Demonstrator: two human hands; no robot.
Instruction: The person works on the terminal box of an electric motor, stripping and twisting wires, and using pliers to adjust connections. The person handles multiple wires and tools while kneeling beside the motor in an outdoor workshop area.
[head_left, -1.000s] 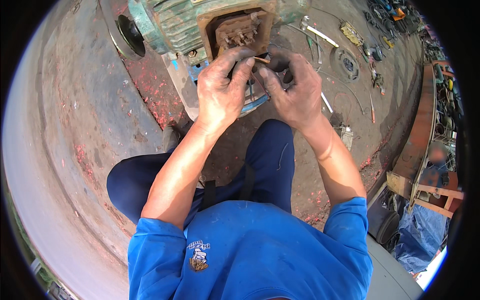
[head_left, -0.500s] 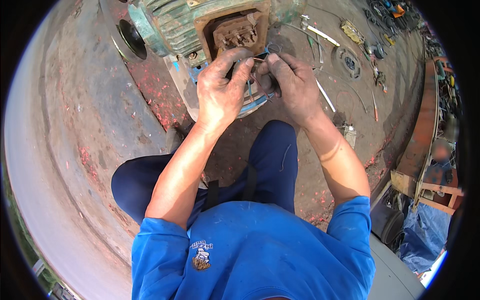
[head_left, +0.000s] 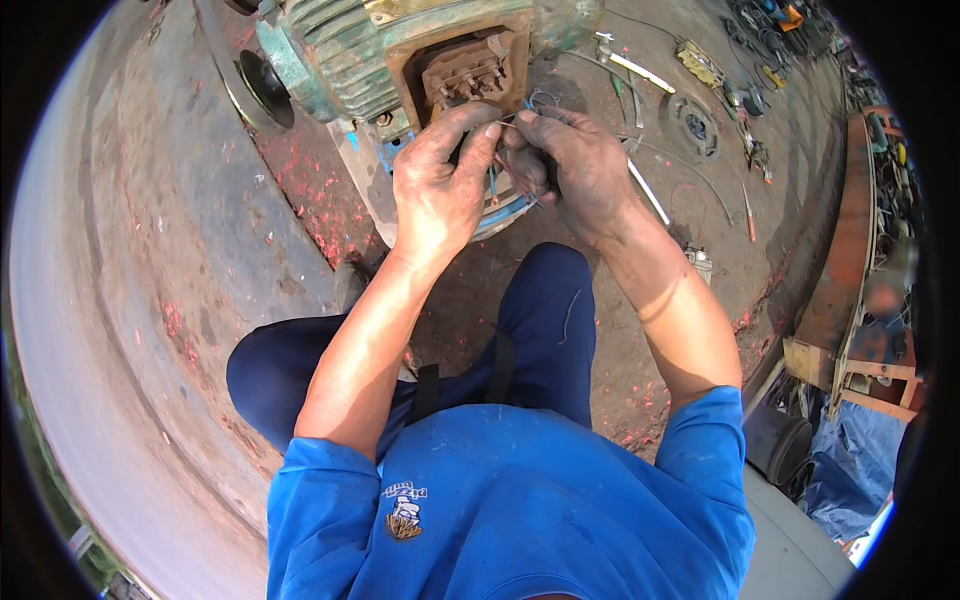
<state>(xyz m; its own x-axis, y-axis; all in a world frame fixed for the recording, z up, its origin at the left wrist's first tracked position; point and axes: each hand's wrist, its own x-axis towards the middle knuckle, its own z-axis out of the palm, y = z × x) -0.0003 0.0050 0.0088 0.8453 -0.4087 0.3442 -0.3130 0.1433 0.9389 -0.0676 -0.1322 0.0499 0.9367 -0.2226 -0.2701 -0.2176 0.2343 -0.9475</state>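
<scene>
A thin copper-coloured wire (head_left: 507, 124) runs between my two hands, just in front of a green electric motor (head_left: 335, 45). My left hand (head_left: 440, 175) pinches one end of it between thumb and forefinger. The fingers of my right hand (head_left: 575, 165) close on the wire from the other side, and its lower fingers are curled. Beyond the hands, the motor's rusty terminal box (head_left: 395, 60) has no lid, and a terminal block (head_left: 465, 72) with several bolts shows inside. Below my fingers, a blue wire (head_left: 492, 186) hangs down; where it leads is hidden.
To the right on the ground lie a white-handled hammer (head_left: 640, 72), a round metal motor cover (head_left: 692, 126), a screwdriver (head_left: 750, 222) and scattered tools and cables. A pulley (head_left: 264, 90) sticks out at the motor's left. A rusty steel beam (head_left: 845, 250) stands far right.
My right hand has turned and its fingers have come nearer to the left hand's fingertips, so less wire shows between them. The left hand stays nearly in place.
</scene>
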